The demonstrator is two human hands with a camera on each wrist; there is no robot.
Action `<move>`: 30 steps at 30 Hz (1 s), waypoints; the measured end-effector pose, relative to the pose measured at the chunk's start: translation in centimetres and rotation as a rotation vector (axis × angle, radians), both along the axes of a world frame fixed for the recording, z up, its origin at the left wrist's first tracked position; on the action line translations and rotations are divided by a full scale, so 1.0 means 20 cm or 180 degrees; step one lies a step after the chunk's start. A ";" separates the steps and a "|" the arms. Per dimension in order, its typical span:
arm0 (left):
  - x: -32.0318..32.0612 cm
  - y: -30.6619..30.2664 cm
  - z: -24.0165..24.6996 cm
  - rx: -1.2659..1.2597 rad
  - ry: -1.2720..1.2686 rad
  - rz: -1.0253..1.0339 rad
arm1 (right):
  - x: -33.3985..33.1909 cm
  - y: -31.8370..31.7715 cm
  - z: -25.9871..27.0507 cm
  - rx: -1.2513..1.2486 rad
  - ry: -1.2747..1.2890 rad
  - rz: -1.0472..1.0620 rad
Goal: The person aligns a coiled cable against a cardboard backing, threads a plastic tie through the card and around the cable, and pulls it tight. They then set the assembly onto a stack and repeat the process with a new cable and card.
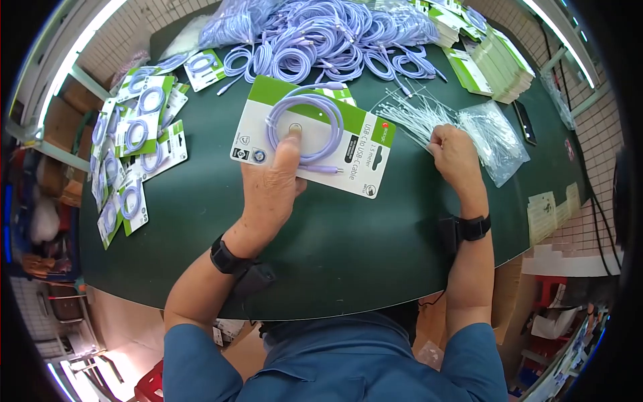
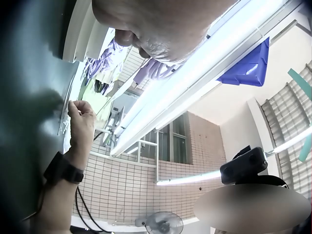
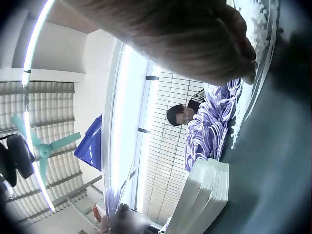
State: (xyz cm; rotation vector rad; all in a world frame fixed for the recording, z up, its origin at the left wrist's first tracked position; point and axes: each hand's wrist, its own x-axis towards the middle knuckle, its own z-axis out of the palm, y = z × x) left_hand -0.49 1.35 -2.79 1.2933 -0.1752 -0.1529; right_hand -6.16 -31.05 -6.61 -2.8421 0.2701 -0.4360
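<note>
My left hand (image 1: 271, 181) grips a green-and-white packaging card (image 1: 362, 137), thumb on its face over a coiled lilac USB-C cable (image 1: 341, 124). In the right wrist view, a block of white card edges (image 3: 207, 190) stands beside that hand. My right hand (image 1: 459, 157) is at the near end of a fanned pile of white cable ties (image 1: 408, 117), its thumb and fingertips pinched together on the ends of the ties. White ties (image 3: 258, 87) also run past those fingertips in the right wrist view. The palm side of the right hand is hidden from the head camera.
Many coiled lilac cables (image 1: 315, 33) heap at the back. Carded cables (image 1: 137, 134) lie at the left. A stack of packaging cards (image 1: 502, 67) stands back right, near a clear bag of ties (image 1: 495, 144) and a dark phone-like object (image 1: 524, 122). The green table (image 1: 348, 268) curves around me.
</note>
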 end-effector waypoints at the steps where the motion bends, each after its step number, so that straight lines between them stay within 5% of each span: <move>1: 0.00 0.00 0.00 -0.0010 0.0013 0.0048 | 0.00 0.00 0.00 0.0001 0.0005 -0.0040; 15: -0.02 0.01 -0.05 -0.0100 -0.0158 -0.0052 | -0.02 0.04 0.03 -0.0158 -0.0373 -0.0305; 19: -0.06 -0.05 -0.02 -0.0317 -0.0204 0.0317 | -0.01 0.05 0.06 0.0140 -0.0942 -0.0058; 23: -0.04 0.03 -0.08 0.0117 -0.0648 -0.0205 | 0.01 0.10 0.11 0.0567 -0.1548 -0.0118; 26: -0.04 0.03 -0.09 0.0372 -0.1749 -0.0330 | -0.02 0.16 0.18 0.1893 -0.1854 -0.0202; 30: -0.11 0.09 -0.11 0.0287 -0.1527 -0.1278 | -0.03 0.18 0.21 0.3346 -0.1800 0.0131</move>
